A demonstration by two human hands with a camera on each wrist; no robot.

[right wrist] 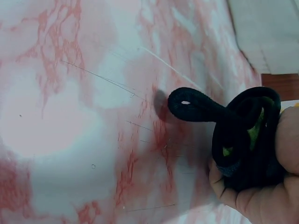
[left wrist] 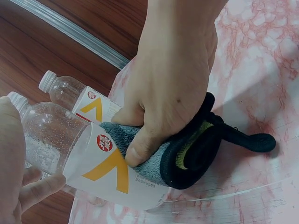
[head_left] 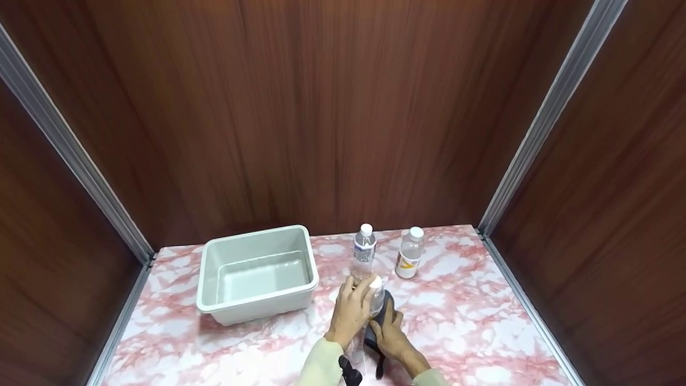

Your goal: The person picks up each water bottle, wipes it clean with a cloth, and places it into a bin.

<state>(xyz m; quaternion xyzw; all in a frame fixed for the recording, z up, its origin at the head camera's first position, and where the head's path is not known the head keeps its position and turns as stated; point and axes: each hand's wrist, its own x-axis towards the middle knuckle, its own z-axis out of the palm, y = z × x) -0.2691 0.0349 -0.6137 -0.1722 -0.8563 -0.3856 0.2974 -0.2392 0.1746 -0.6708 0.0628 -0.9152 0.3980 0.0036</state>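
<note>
My left hand (head_left: 351, 311) grips a clear plastic bottle (left wrist: 51, 135) around its upper part, near the white cap. The bottle leans at a slant; its white label carries a yellow V mark. In my right hand (head_left: 392, 336) is a folded grey towel (left wrist: 152, 163) with black edging and a hanging loop, pressed against the side of the bottle's label. The right wrist view shows the towel's rolled black edge (right wrist: 271, 93) and loop, with my fingers curled around it. Part of the bottle is hidden behind the towel and hands.
Just beyond my hands stand two more capped clear bottles, one with a blue-and-white label (head_left: 364, 251) and one with a yellow-marked label (head_left: 408, 266). A pale grey tub (head_left: 260, 297) sits to the left. Brown wood-look panels (head_left: 332, 118) enclose the marbled pink-and-white table (head_left: 471, 316).
</note>
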